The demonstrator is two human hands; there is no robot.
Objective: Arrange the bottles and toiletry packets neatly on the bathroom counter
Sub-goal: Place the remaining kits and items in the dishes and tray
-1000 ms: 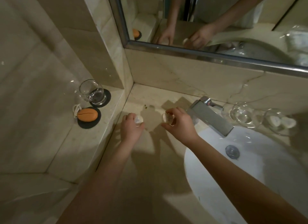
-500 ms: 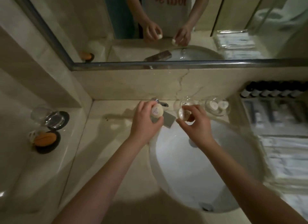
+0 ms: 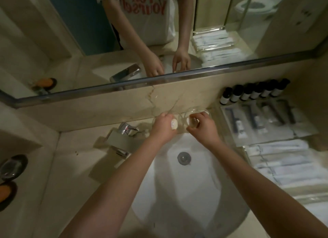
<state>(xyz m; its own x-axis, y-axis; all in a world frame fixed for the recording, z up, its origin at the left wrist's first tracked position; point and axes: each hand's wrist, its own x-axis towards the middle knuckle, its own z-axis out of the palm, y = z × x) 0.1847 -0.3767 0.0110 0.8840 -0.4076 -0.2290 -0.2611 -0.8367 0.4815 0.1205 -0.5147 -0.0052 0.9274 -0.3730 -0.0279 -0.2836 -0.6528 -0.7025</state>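
My left hand (image 3: 164,126) grips a small round white packet (image 3: 174,124) just above a clear glass dish behind the basin. Beside it, my right hand (image 3: 202,127) pinches a second small pale round item (image 3: 193,122) over another clear glass dish (image 3: 207,112). Both dishes stand on the counter's back ledge against the wall and are mostly hidden by my hands. At the far right, a row of several dark small bottles (image 3: 253,94) with white labels lines the wall. In front of them, packaged toiletries (image 3: 257,122) lie side by side on a clear tray.
A white basin (image 3: 186,184) with a metal drain fills the middle. The chrome tap (image 3: 122,136) is to its left. A glass on a black coaster (image 3: 13,166) and an orange object (image 3: 5,191) sit on the left ledge. White wrapped packets (image 3: 284,163) lie stacked at the right.
Both hands have carried their small round items from the left counter past the tap to the glass dishes behind the basin. The view has swung right.
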